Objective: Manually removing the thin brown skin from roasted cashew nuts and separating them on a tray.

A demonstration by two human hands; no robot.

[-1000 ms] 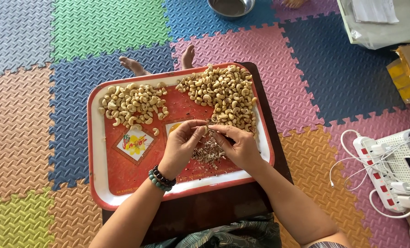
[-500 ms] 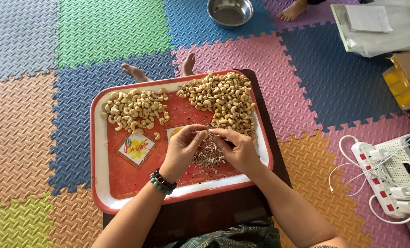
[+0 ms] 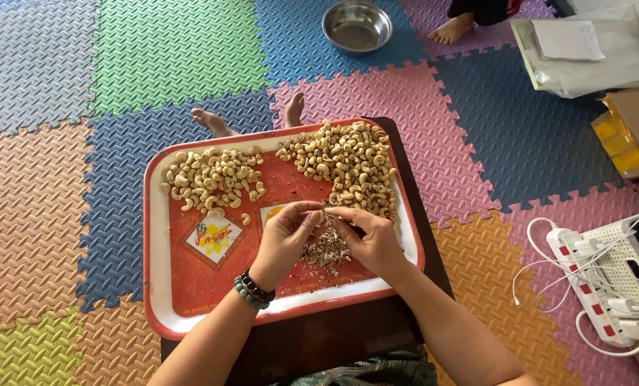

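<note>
Head view: left hand [image 3: 285,239] and right hand [image 3: 371,239] are still pinching one cashew [image 3: 323,214], peeling over the growing skin scraps [image 3: 325,250].

- Floor [image 3: 62,179]: interlocking foam mats in several colours.
- Low dark desk [image 3: 319,336] at centre, carrying a red tray [image 3: 190,279].
- Steel bowl [image 3: 357,26] at 12 o'clock.
- White power strip [image 3: 591,275] with cables at 4 o'clock.
- Cardboard box [image 3: 630,132] at 2 o'clock.
</note>
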